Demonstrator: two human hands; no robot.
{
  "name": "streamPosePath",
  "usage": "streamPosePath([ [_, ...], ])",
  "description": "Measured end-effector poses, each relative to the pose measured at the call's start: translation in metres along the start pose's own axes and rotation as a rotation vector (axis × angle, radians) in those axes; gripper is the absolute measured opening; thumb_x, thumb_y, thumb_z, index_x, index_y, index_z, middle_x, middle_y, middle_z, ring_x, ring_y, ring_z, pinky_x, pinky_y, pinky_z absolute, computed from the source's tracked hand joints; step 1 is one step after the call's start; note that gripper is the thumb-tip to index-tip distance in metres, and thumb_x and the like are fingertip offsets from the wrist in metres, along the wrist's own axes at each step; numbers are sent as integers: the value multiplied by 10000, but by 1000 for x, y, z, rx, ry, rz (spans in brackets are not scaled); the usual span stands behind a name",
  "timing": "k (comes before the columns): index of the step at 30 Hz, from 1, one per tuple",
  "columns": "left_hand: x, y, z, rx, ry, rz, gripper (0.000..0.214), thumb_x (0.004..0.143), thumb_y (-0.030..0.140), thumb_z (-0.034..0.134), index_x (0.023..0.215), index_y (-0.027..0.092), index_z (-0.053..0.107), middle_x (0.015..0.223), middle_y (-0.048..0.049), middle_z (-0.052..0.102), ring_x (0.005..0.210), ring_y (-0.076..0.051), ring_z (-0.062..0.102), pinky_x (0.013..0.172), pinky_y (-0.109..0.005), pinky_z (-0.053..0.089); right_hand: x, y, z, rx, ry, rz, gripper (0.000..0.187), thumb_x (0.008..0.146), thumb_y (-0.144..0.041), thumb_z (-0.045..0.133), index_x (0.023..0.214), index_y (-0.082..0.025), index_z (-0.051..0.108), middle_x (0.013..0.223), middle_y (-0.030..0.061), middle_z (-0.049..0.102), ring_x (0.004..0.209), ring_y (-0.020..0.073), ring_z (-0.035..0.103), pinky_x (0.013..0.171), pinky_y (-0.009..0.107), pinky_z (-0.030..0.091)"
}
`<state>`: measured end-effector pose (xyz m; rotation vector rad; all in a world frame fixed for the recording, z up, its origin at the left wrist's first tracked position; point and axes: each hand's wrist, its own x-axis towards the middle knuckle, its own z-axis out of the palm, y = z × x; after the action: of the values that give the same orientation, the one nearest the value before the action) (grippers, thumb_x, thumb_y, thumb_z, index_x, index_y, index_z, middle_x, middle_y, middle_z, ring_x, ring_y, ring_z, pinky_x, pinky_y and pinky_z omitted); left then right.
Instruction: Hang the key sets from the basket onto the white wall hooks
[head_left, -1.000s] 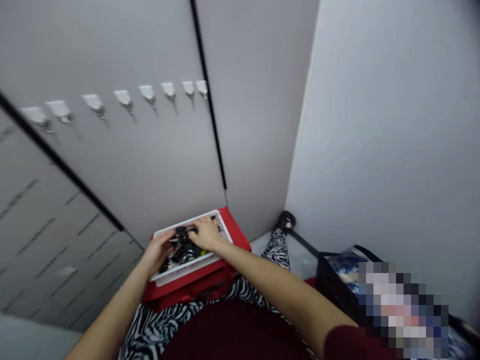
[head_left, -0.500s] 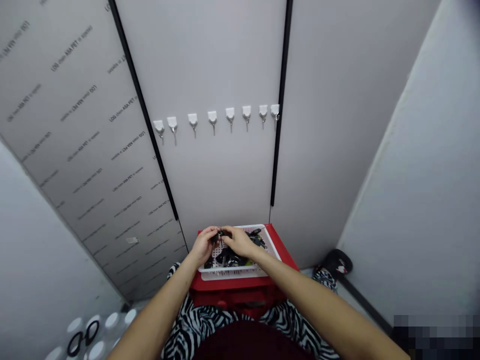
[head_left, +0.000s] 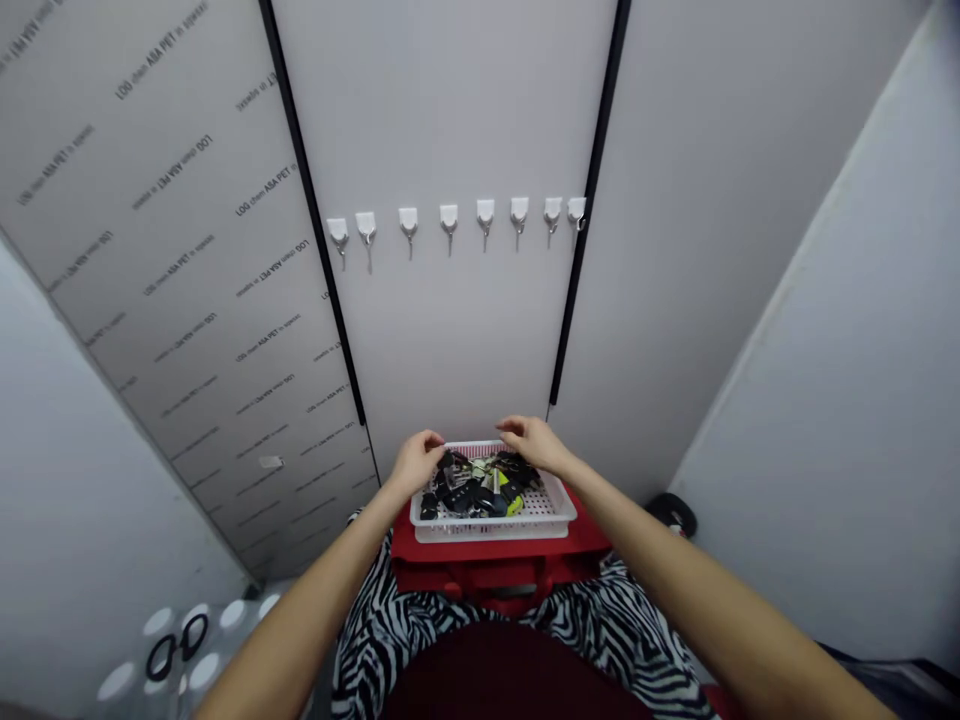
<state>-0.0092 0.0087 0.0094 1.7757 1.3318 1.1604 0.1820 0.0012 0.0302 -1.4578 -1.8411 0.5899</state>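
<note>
A white plastic basket (head_left: 555, 514) holds a heap of black key fobs (head_left: 466, 494) with metal keys and a few yellow-green pieces among them. At the basket's back left corner is my left hand (head_left: 420, 462), its fingers reaching to the rim with nothing visible in them. My right hand (head_left: 531, 443) is over the back right rim, fingers stretched out and apart from the thumb, also without an object. Whether either set of fingertips touches the rim is hard to make out.
Under the basket is a red bag-like box (head_left: 420, 570) with handles, between zebra-patterned trouser legs (head_left: 405, 635). Several white hooks (head_left: 448, 215) line the wall panel ahead. White-capped bottles (head_left: 204, 672) stand at lower left. A black object (head_left: 671, 512) lies on the right floor.
My hands have parted from over the basket to its left and right sides. The small black item they held together is no longer in them. The view has shifted slightly.
</note>
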Motion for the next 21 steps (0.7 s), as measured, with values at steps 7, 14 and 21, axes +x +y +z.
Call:
streamPosePath([
  [7, -28, 9, 33, 345, -382, 288, 211, 597, 276, 471, 776, 176, 522, 789, -12, 532, 739, -124, 466, 678, -228, 350, -41, 12, -7, -405, -121, -25, 184, 617, -241, 431, 721, -170, 566, 669, 24, 582, 615, 125, 509, 557, 214, 352],
  [14, -27, 14, 51, 561, -339, 170, 411, 537, 228, 501, 944, 224, 445, 936, -27, 507, 833, -173, 456, 685, -253, 347, -50, -4, 14, -642, -237, 135, 330, 518, -409, 527, 733, -158, 534, 753, 89, 564, 695, 202, 510, 517, 241, 332],
  [21, -26, 7, 49, 516, -203, 10, 380, 552, 207, 469, 931, 223, 441, 846, -17, 541, 742, -154, 488, 587, -227, 342, -39, 13, 28, -387, -131, 155, 375, 501, -306, 554, 825, -155, 440, 679, 29, 521, 589, 127, 471, 467, 197, 272],
])
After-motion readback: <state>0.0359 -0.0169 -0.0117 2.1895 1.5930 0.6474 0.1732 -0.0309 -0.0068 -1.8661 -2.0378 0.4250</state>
